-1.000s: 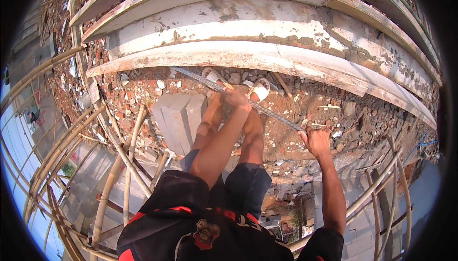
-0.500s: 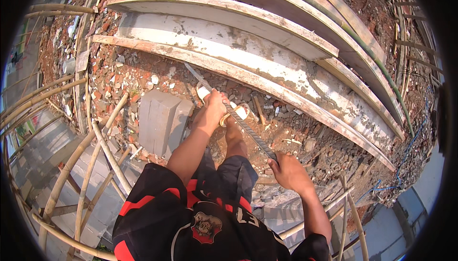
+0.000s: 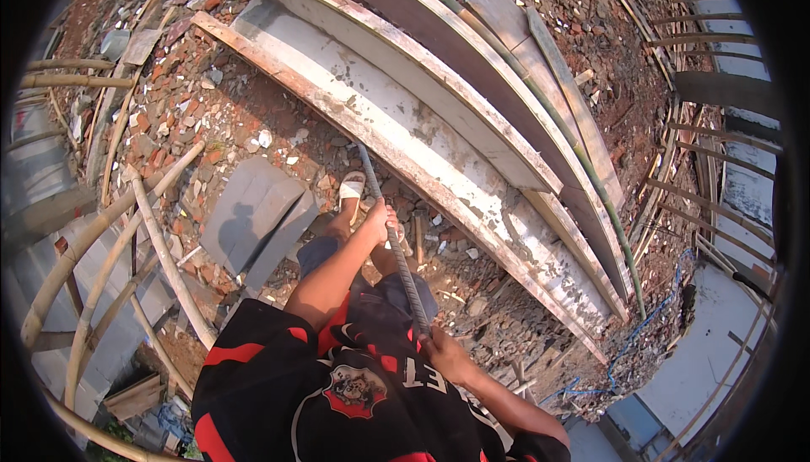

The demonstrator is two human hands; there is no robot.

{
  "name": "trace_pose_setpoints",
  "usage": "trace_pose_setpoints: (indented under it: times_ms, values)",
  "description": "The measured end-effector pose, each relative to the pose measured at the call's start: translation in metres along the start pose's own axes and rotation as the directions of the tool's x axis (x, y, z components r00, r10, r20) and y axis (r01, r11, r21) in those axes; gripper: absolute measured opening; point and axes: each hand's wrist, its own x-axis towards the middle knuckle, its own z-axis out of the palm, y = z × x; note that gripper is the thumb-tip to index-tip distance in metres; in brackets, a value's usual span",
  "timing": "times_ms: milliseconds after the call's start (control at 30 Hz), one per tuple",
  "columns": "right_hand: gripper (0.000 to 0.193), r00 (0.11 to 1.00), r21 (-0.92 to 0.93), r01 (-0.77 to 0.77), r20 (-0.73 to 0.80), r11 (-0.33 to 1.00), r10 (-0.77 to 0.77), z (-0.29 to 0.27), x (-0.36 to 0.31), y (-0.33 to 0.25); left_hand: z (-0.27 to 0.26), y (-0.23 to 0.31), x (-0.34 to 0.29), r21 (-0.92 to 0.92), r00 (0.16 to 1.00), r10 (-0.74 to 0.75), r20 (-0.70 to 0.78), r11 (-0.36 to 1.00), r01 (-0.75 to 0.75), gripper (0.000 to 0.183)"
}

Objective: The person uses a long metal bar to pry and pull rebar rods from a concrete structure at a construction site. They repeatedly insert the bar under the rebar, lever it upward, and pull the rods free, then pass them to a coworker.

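Observation:
My left hand is closed around the middle of a ribbed steel bar. Lower down, my right hand grips the same bar close to my shirt. From there the bar slants up and away, its far end meeting the near edge of a long wooden board. Whether that tip touches the board or passes under it, I cannot tell. Behind this board runs a pale, mortar-spotted channel, with a second upright board along its far side. A light sandal shows on one foot beyond my left hand.
Broken brick and stone rubble covers the ground. Grey slabs lie left of my legs, and bamboo poles cross at the left. More planks and a long green pole lie beyond the channel. A blue cord trails at right.
My view has turned, so the boards slope more steeply down to the right. The bar stands steeper in view, and my right hand has come in closer to my body. Both hands keep their grip.

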Motion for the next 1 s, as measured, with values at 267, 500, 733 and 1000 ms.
trace_pose_setpoints:
  times_ms: [267,500,733,1000]
  values:
    - [0.056,0.910,0.050,-0.365,-0.193,0.929,0.368,0.081,0.016,0.047,-0.014,-0.018,0.001,0.317,0.966,0.130,-0.225,0.947,-0.054,0.050]
    - [0.053,0.874,-0.132,-0.382,-0.374,0.915,0.311,0.044,0.006,0.023,0.006,-0.009,0.016,0.196,0.954,0.128,-0.270,0.978,-0.076,0.052]
    - [0.049,0.849,-0.223,-0.345,-0.488,0.912,0.202,0.008,0.001,-0.005,0.027,-0.001,0.011,0.104,0.984,0.072,-0.162,0.993,-0.056,0.052]
    - [0.053,0.832,-0.141,-0.417,-0.457,0.898,0.314,0.075,0.008,0.040,-0.009,-0.020,0.018,0.241,0.955,0.155,-0.251,0.966,-0.094,0.049]
